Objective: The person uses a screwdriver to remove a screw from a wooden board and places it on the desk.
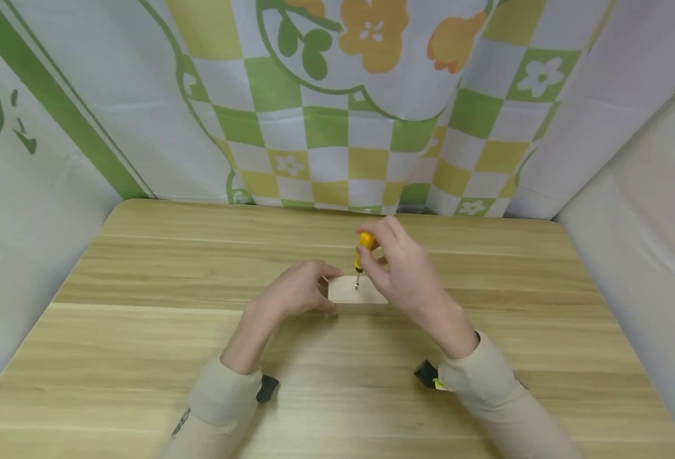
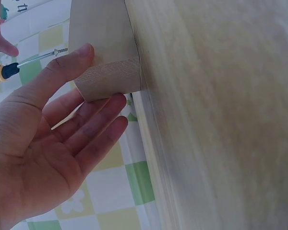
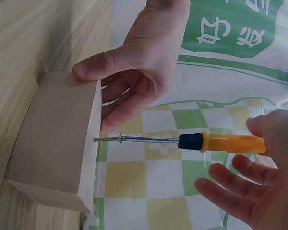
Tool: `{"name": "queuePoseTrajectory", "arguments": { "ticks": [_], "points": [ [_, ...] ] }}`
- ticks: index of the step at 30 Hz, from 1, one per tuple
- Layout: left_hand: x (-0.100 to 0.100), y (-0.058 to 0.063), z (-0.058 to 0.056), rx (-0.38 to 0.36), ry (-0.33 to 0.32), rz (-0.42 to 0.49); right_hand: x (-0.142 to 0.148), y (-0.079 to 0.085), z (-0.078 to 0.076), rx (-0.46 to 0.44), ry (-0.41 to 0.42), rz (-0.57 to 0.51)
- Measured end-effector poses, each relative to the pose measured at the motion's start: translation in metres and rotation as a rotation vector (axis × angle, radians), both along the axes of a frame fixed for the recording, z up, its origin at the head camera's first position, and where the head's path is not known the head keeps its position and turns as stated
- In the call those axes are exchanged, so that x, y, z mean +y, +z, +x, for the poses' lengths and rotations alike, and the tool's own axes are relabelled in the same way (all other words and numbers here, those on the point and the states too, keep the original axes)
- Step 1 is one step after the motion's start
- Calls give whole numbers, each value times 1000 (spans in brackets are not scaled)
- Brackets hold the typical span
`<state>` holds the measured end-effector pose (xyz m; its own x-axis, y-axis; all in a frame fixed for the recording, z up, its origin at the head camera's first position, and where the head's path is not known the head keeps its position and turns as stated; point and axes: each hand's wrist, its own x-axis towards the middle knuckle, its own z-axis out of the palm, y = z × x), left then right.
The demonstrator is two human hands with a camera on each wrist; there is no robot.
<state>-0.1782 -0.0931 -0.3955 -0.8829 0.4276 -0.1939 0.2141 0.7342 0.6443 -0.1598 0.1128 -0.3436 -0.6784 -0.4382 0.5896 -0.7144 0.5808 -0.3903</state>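
Observation:
A pale wooden block [image 1: 344,292] lies on the table. My left hand [image 1: 296,290] grips its left end, the thumb on one side and fingers on the other, as the left wrist view shows. Above the block, my right hand [image 1: 408,274] holds a screwdriver [image 1: 364,248] by its yellow handle near the butt end, with several fingers spread off it in the right wrist view. The screwdriver's metal shaft [image 3: 151,139] meets the head of a screw [image 3: 108,139]. The screw stands upright with its tip at the block's top face and most of its thread exposed.
The wood-grain table [image 1: 159,357] spreads around the block. A green, yellow and white checked cloth with flowers [image 1: 326,127] hangs along the table's back edge. White sheets [image 1: 647,210] hang at both sides. Dark wrist devices [image 1: 426,374] sit by both sleeves.

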Motion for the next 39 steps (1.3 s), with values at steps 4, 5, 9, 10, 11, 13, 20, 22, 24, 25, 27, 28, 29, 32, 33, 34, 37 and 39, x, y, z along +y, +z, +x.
{"name": "queuePoseTrajectory", "arguments": {
  "ticks": [4, 5, 9, 10, 11, 13, 20, 22, 24, 25, 27, 28, 29, 32, 33, 34, 37, 39],
  "points": [
    [1, -1, -1, -5, 8, 4, -3, 0, 0, 55, -56, -24],
    [1, -1, -1, -10, 9, 7, -3, 0, 0, 58, -60, -31],
    [0, 0, 0, -11, 2, 13, -5, 1, 1, 44, -58, -68],
    [0, 0, 0, -14, 1, 16, -5, 1, 1, 40, -54, -79],
    [1, 0, 0, -13, 0, 17, -5, 1, 2, 37, -48, -92],
    [1, 0, 0, -15, -1, 17, -4, 1, 1, 20, -34, -133],
    [0, 0, -1, -11, -7, -2, -2, 0, -4, -25, 44, -281],
    [0, 0, -1, -8, -11, -2, -1, 1, -5, -22, 73, -298],
    [0, 0, -1, -3, -19, -1, 1, 2, -7, -19, 100, -308],
    [0, 1, -2, -2, -22, 0, 2, 2, -7, -21, 113, -309],
    [0, 1, -2, 6, -29, -2, 3, 4, -9, -27, 137, -307],
    [-1, 2, -2, 8, -29, -3, 4, 4, -10, -31, 148, -304],
    [-1, 2, -2, 9, -30, -3, 4, 5, -11, -39, 161, -302],
    [-1, 2, -1, 6, -27, -4, 6, 6, -13, -74, 195, -296],
    [-1, 2, -1, 7, -29, -4, 7, 6, -13, -90, 206, -296],
    [-1, 2, -1, 5, -29, -3, 8, 7, -13, -109, 216, -300],
    [-1, 2, -2, 7, -35, -1, 9, 8, -13, -171, 237, -311],
    [-1, 2, -1, 9, -38, -1, 9, 8, -12, -199, 252, -305]
  ]
}}
